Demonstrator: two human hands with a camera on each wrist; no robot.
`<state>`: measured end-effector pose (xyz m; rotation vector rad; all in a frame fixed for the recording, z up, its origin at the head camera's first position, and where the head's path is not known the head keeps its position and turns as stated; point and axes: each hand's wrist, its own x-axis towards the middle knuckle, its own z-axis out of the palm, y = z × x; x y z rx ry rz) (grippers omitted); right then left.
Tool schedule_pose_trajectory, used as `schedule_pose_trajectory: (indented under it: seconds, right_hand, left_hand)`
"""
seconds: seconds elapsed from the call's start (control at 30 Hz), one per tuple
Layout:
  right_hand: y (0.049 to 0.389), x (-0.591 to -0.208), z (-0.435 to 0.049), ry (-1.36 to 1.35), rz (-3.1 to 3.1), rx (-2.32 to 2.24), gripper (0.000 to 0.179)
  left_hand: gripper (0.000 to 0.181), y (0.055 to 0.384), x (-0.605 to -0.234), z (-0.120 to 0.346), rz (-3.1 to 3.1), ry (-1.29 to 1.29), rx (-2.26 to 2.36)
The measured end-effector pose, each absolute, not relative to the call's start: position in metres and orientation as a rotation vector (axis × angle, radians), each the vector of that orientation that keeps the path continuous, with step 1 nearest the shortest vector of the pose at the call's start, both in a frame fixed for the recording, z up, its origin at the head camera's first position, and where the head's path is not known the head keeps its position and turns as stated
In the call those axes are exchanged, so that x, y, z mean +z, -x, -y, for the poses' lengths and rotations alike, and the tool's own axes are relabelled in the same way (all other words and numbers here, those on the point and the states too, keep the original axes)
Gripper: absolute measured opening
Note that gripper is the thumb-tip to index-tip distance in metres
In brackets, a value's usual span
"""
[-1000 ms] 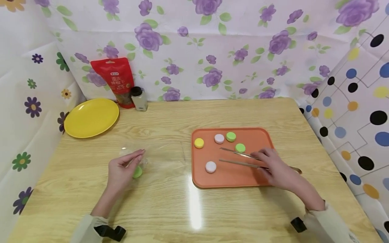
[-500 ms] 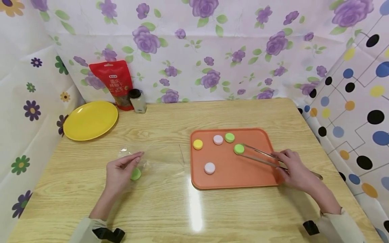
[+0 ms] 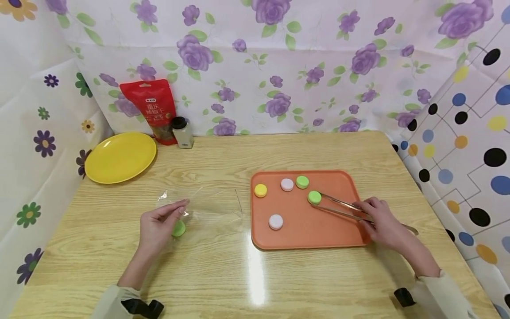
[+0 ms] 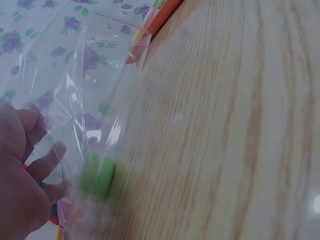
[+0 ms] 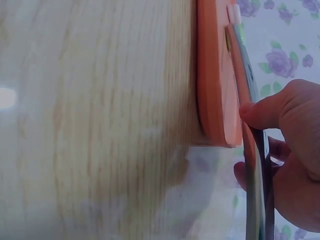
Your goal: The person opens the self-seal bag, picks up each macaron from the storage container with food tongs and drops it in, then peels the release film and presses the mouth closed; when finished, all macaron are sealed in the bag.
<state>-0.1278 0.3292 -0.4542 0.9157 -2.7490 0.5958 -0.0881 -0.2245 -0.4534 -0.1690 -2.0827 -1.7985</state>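
My left hand (image 3: 159, 226) pinches the edge of a clear plastic bag (image 3: 213, 206) lying over the table. Inside the bag is a green macaron (image 3: 179, 228); the left wrist view also shows something pink (image 4: 75, 220), blurred, below it. Metal tongs (image 3: 338, 201) are gripped in my right hand (image 3: 384, 223), thumb on one side and fingers on the other. Their tips stand on either side of a green macaron (image 3: 314, 197) on the orange tray (image 3: 307, 230). Whether both tips touch it, I cannot tell.
Other macarons share the tray: yellow (image 3: 260, 191), lilac (image 3: 287, 184), green (image 3: 302, 182) and pale pink (image 3: 276, 222). At the back left are a yellow plate (image 3: 121, 158), a red pouch (image 3: 153, 106) and a black-capped jar (image 3: 182, 133).
The right hand has drawn back to the right, bringing the tong tips from left of the green macaron to either side of it. The left hand keeps its place on the bag.
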Motion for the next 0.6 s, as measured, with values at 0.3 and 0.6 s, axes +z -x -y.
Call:
schedule_pose_trajectory:
  seconds: [0.3,0.6]
  right_hand:
    - [0.1302,-0.4574,-0.3277,-0.939,2.693,0.596,0.049]
    - [0.1274,-0.4575,-0.3276,-0.892,2.732,0.598,0.050]
  left_hand:
    - [0.016,0.0887,-0.4546,0.2239,2.106,0.180,-1.766]
    - [0.015,0.0901,-0.4534,0.2215,2.113,0.087,-1.790]
